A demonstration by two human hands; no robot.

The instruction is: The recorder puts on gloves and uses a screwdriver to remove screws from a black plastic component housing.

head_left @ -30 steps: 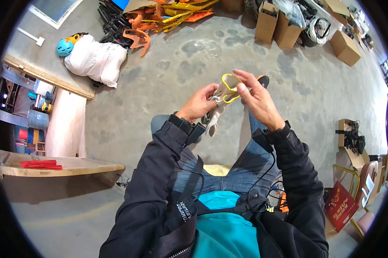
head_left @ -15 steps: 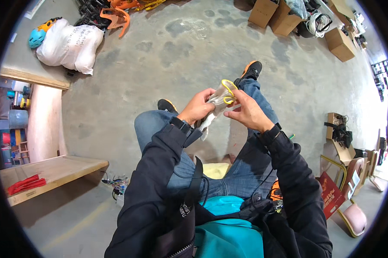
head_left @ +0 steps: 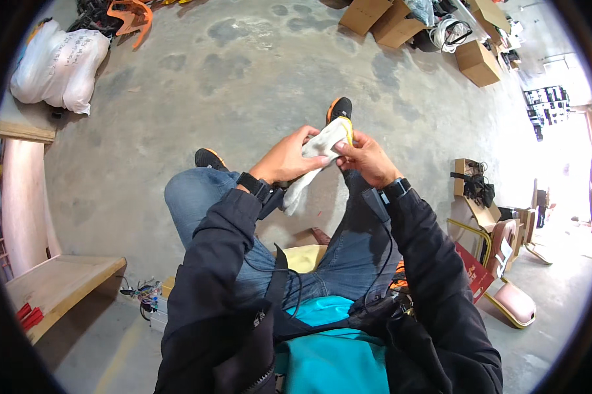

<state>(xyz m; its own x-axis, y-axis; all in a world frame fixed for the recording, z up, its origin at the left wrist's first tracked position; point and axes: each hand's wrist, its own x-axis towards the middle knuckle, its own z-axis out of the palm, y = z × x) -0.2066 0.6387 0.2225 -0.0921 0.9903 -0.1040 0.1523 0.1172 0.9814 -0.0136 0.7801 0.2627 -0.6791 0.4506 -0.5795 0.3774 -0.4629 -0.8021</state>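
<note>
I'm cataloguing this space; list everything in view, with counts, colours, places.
Glove: one, white, yellow-edged, centre
Sack: one, white, upper left
Plastic part: one, orange, top left
Cardboard boxes: several, brown, upper right
Bench: one, tan, lower left
Bundle: one, red, on bench
Wires: several, multicoloured, beside bench
Chair: one or more, pink, right
Sleeves: two, black, lower centre
Jeans: one pair, blue, lower centre
Shirt: one, turquoise, bottom
Shoes: two, black and orange, centre
Left fingers: one hand, bare, on glove
Right fingers: one hand, bare, on glove
</note>
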